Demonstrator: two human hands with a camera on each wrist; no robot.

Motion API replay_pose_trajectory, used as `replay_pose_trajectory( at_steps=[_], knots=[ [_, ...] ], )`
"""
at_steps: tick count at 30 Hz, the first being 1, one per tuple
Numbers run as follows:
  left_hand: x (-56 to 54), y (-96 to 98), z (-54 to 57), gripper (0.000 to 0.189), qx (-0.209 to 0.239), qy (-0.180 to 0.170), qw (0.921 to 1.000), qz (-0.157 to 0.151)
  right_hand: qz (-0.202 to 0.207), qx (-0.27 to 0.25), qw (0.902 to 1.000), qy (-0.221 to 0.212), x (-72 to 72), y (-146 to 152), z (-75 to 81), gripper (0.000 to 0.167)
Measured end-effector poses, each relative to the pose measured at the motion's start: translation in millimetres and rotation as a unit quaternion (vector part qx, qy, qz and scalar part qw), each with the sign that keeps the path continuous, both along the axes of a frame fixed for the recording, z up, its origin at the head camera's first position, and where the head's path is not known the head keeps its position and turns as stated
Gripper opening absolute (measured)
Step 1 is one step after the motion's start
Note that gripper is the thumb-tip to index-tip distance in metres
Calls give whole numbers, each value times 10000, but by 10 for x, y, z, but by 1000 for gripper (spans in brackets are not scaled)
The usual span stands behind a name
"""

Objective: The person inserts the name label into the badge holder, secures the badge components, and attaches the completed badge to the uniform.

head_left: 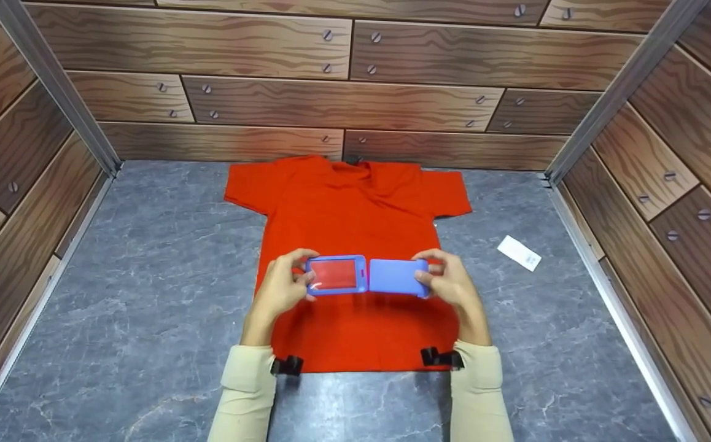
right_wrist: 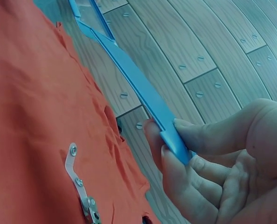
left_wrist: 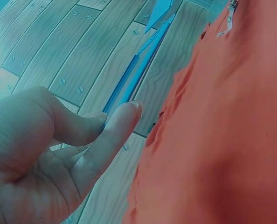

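A blue plastic card holder is drawn apart into two parts above a red T-shirt [head_left: 355, 227]. My left hand [head_left: 280, 283] pinches the outer end of its framed half [head_left: 360, 273], which has a clear window showing red through it. My right hand [head_left: 452, 282] grips the far end of the solid blue half [head_left: 395, 276] between thumb and fingers. The inner ends of the two halves meet in the middle, with a thin pink-red strip between them. Both halves look thin and edge-on in the wrist views, and my left thumb [left_wrist: 78, 126] covers part of the frame.
The T-shirt lies spread flat on a grey marbled surface [head_left: 165, 258], neck toward the back wall. A small white card [head_left: 519, 253] lies to its right. Wood-patterned walls [head_left: 269, 101] close the space at the back and both sides, with metal strips along the corners.
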State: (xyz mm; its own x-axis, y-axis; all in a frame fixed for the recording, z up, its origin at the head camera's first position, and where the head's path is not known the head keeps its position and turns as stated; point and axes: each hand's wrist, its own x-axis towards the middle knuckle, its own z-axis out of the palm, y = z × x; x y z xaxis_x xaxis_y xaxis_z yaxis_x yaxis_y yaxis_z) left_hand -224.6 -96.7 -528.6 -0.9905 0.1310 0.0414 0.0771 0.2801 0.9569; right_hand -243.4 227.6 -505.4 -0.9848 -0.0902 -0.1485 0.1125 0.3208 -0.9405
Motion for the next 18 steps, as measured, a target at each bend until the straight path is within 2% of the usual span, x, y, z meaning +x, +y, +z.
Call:
replay_pose_trajectory(
  at_steps=[7, 18],
  knots=[
    [-7, -27, 18, 37, 95, -32, 9999, 79, -175, -224, 9996, -19, 5, 122, 16, 34],
    [-4, -37, 23, 37, 141, -27, 9999, 72, -501, -102, 9987, -80, -2, 384, -27, 37]
  ],
)
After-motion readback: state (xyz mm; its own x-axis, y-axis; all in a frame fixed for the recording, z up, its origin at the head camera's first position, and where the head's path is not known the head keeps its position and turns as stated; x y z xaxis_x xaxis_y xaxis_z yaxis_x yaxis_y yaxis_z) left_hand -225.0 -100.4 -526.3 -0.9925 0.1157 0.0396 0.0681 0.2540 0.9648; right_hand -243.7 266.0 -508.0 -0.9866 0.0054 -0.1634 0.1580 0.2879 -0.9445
